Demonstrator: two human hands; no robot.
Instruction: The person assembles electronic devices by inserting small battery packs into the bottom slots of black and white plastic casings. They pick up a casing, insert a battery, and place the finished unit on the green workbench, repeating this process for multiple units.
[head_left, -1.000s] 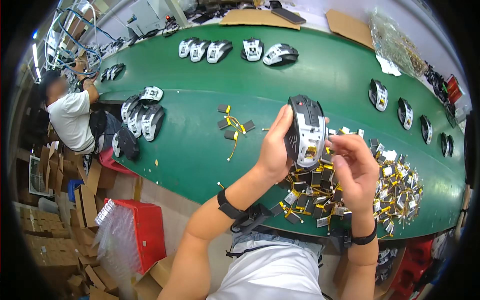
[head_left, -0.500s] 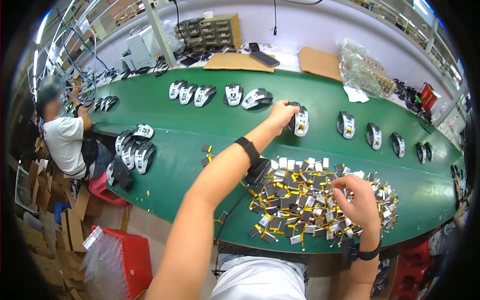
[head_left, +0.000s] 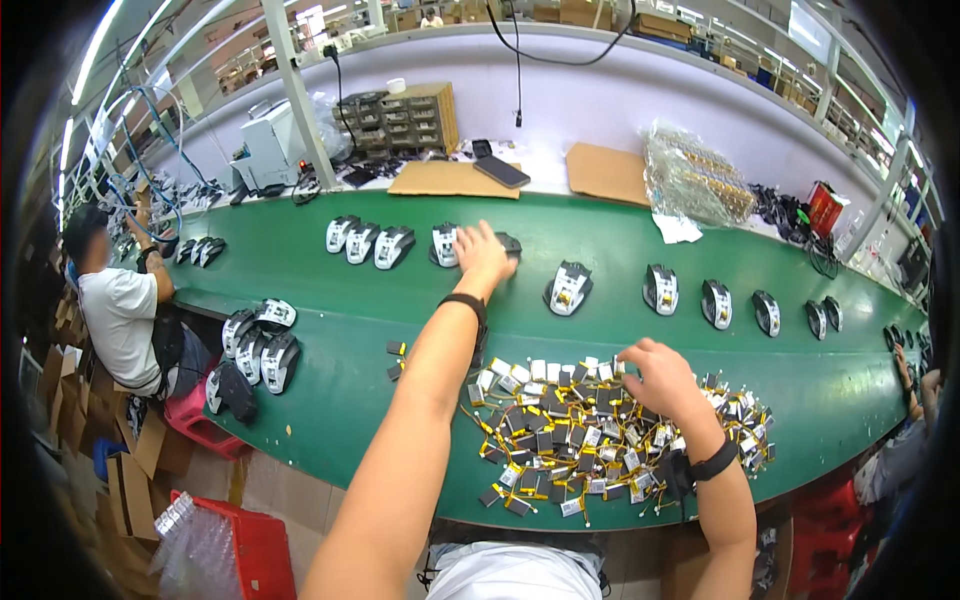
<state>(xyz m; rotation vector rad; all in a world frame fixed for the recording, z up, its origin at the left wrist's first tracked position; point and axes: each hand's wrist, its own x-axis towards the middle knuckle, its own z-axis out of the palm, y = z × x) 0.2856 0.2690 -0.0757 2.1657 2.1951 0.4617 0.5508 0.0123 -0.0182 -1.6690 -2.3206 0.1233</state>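
Note:
My left hand (head_left: 482, 252) reaches across the green bench with its fingers closed over a computer mouse (head_left: 512, 244); mostly the dark end shows, the rest is under the hand. Just left of it stands another open-topped mouse (head_left: 443, 246). To its right sits a black-and-white mouse (head_left: 569, 288) with a yellow-and-silver part inside. My right hand (head_left: 664, 380) is bent over the far edge of a pile of small wired batteries (head_left: 575, 435). Its thumb and fingers curl together beside a pale battery; what they hold, if anything, I cannot make out.
More mice form a row to the right (head_left: 661, 289) and left (head_left: 361, 243). A cluster of mice (head_left: 262, 350) lies at the near left. Cardboard sheets (head_left: 455, 179) and a plastic-wrapped bundle (head_left: 700, 175) line the back. A co-worker (head_left: 125, 300) sits at the left.
My left hand has let go of one mouse, which now stands on the bench, and moved left onto another. My right hand has shifted left to the pile's far edge. The view has tilted up.

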